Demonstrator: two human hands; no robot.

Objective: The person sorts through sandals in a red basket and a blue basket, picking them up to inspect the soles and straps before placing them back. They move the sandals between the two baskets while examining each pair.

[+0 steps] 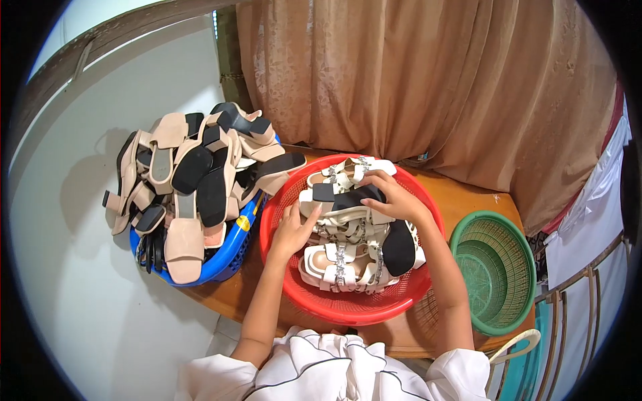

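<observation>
A white heeled sandal (pixel 351 198) lies sole up, its black sole and dark heel tip showing, on top of a pile of white sandals (pixel 341 264) with shiny strap trim. My left hand (pixel 293 230) grips its heel end, thumb along the near side and fingertips partly hidden. At the toe end, my right hand (pixel 396 199) has its fingers and thumb around the sandal, over the black sole. The pile fills a red plastic basket (pixel 358 315). Another sandal (pixel 399 248) with a black sole rests below my right wrist.
To the left, a blue basket (pixel 231 257) is heaped with beige sandals (pixel 184 240), several reaching past its rim. A green basket (pixel 493 274) stands at the right edge of the wooden table (pixel 468 190). Brown curtains (pixel 401 73) hang behind.
</observation>
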